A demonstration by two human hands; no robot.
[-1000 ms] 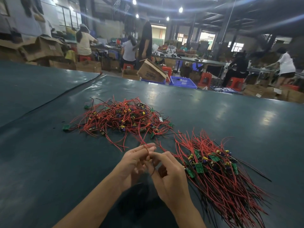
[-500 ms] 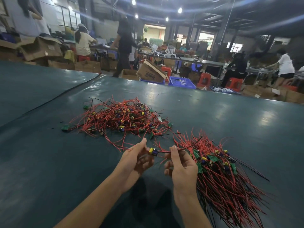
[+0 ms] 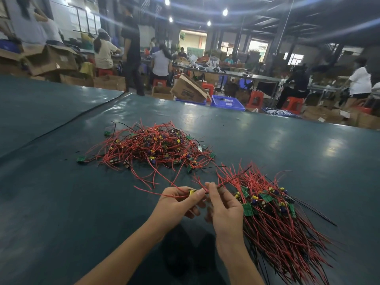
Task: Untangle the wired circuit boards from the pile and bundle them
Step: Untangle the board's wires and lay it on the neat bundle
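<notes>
Currently the left hand (image 3: 176, 203) is gripping one small circuit board (image 3: 192, 191) between its thumb and curled fingers; a yellow component on the board is showing just past the thumb tip. Right hand (image 3: 225, 212) is pinching that board's red and black wires (image 3: 232, 178) between thumb and forefinger, just beside the board, with the other fingers curling loosely underneath. From the pinch the wires are running up and to the right, passing over the far wire ends of the sorted bundle (image 3: 277, 227). Both hands are hovering over the dark green table (image 3: 61, 202). Tangled pile (image 3: 152, 149) of red-wired boards is lying beyond the hands, toward the left; one loose green board (image 3: 81, 159) is sitting at its left fringe. The bundle is lying just right of the right hand, boards grouped together, wires fanning toward the near right. Blue basket (image 3: 227, 102) and cardboard boxes (image 3: 188, 89) are standing past the table's far edge; people (image 3: 162, 62) are sitting at benches behind.
</notes>
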